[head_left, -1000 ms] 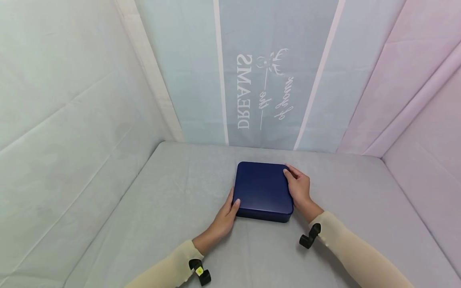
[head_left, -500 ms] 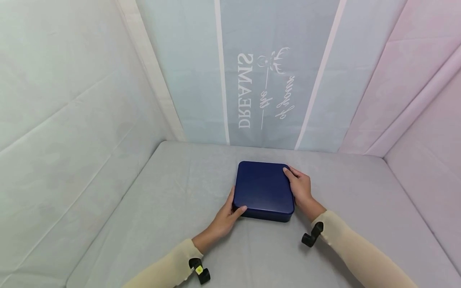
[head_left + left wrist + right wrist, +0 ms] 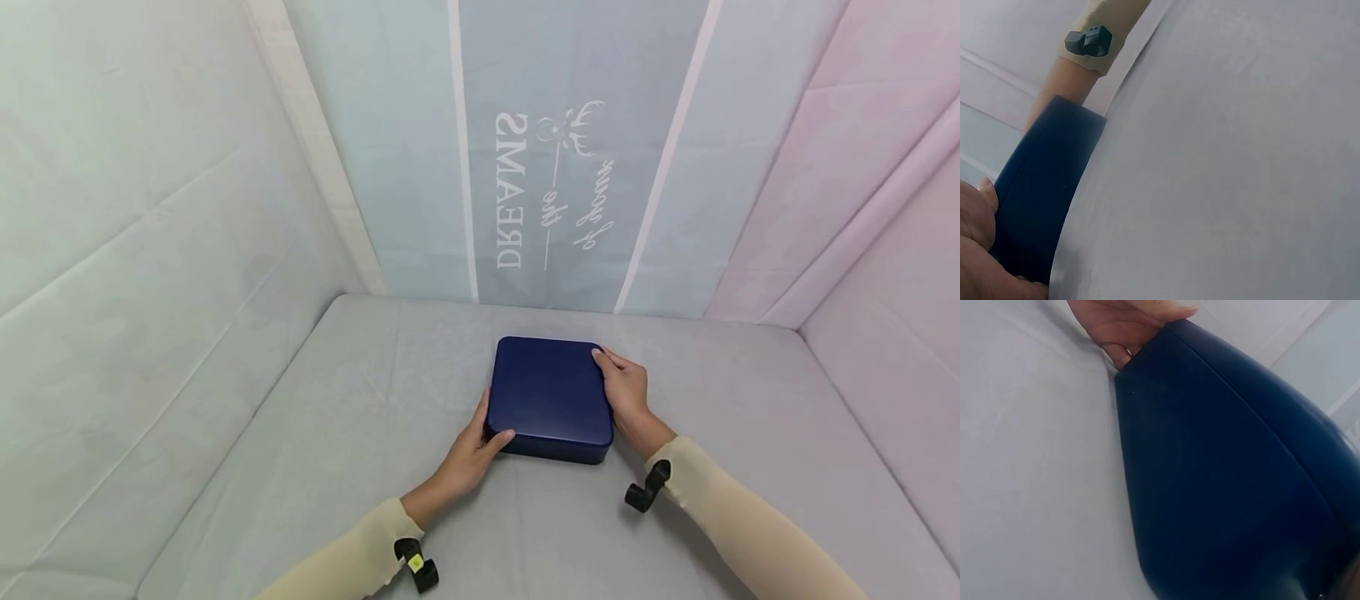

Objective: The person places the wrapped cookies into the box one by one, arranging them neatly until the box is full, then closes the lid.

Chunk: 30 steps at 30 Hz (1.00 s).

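Note:
A square dark blue box [image 3: 551,390] with rounded corners lies on the grey padded surface, its plain top up. Along its side in the right wrist view runs a thin lid seam on the box [image 3: 1210,462]. My left hand [image 3: 465,458] holds the near left corner, thumb across the front edge and fingers along the left side. On the opposite side my right hand [image 3: 626,392] grips the right edge, its thumb on top near the far corner. The fingertips under or behind the box are hidden. In the left wrist view, my left hand [image 3: 979,244] touches the box [image 3: 1047,175].
The grey padded surface [image 3: 360,467] extends around the box. Pale fabric walls stand at the left [image 3: 150,208] and right [image 3: 900,292]; a blue striped panel [image 3: 420,167] with mirrored lettering closes the back. Black wrist mounts [image 3: 416,567] sit on the cream sleeves [image 3: 352,542].
My left thumb has slid from the corner's left side onto the front edge of the box. The right hand and the box have barely shifted.

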Each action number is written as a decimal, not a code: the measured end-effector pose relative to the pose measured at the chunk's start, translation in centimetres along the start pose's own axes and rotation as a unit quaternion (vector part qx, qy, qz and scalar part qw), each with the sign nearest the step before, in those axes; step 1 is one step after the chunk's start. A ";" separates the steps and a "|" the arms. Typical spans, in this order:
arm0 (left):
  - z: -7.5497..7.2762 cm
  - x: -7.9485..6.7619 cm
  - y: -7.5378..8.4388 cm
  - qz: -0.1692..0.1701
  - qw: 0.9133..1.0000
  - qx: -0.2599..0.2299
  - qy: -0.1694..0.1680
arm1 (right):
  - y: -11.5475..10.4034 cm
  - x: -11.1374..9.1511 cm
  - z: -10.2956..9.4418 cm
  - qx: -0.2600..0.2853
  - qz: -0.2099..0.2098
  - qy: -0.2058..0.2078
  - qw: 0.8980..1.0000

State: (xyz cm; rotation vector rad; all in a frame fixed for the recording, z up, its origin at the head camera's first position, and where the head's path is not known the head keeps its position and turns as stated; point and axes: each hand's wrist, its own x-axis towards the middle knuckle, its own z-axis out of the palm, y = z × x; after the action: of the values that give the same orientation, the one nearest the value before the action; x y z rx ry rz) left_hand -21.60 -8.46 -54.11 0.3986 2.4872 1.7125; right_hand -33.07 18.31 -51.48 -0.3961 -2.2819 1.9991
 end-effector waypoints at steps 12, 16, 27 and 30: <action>-0.1 0.0 0.2 0.005 1.000 0.005 -0.002 | 0.1 0.2 0.3 0.004 -0.008 0.019 1.000; -0.3 0.0 0.4 -0.008 1.000 0.013 -0.002 | 0.0 0.0 0.1 -0.008 -0.009 0.011 1.000; -2.4 3.8 1.6 -0.038 0.999 0.007 0.038 | -0.4 -3.5 -1.6 -0.007 0.009 -0.041 0.999; -3.1 5.6 1.8 -0.030 0.999 0.011 0.042 | -0.4 -4.6 -1.9 0.003 0.012 -0.041 0.999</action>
State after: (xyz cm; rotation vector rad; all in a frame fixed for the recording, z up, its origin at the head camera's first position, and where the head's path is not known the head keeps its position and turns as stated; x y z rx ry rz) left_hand -27.44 -9.20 -50.91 0.2550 2.5498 1.7160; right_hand -28.30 18.97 -50.29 -0.3500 -2.3276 2.0707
